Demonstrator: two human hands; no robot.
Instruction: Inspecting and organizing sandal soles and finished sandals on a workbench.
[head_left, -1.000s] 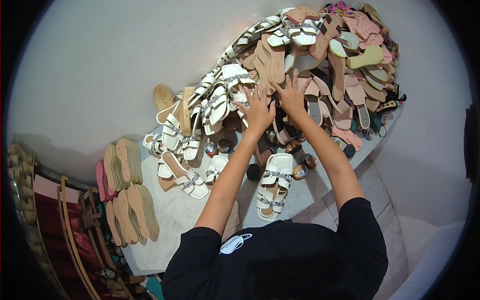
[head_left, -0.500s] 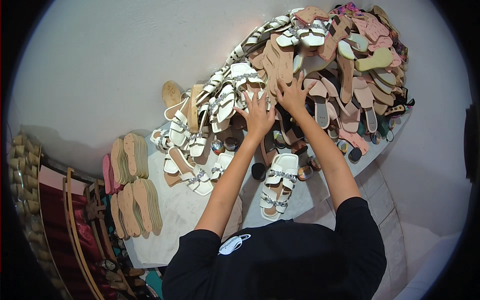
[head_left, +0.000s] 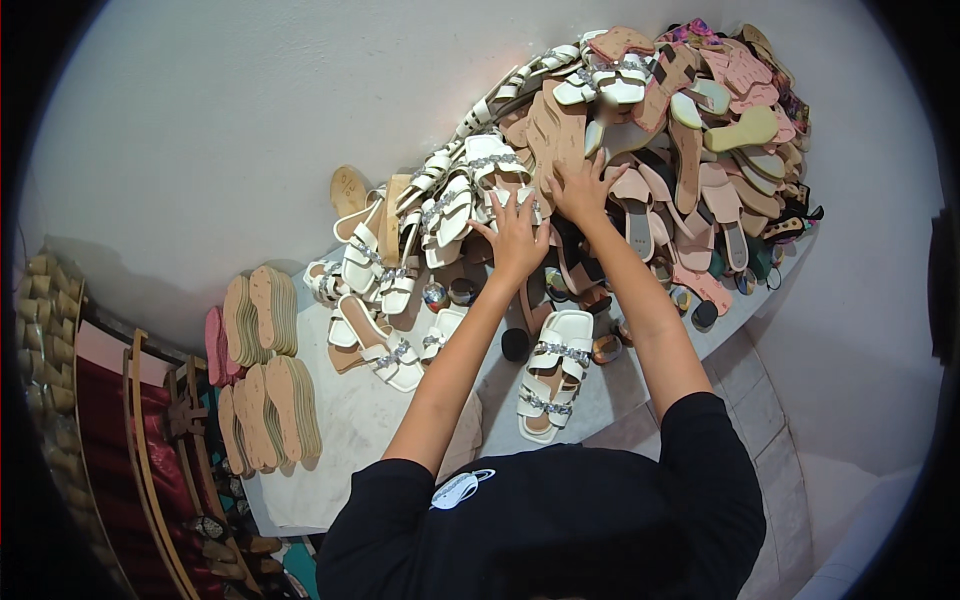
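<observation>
Single view: head-mounted fisheye, left unit of a side-by-side pair. Looks steeply down from above the person's shoulders; black shirt fills the lower edge, both forearms run up from it. Upright, not mirrored. Faces a pale wall (head_left: 250, 120) with the white table (head_left: 350, 440) against it. Close range: left hand (head_left: 517, 235) and right hand (head_left: 580, 185) sit just above centre. Strong barrel distortion, table edge bends, dark vignette at the corners. No second view to overlap with.
</observation>
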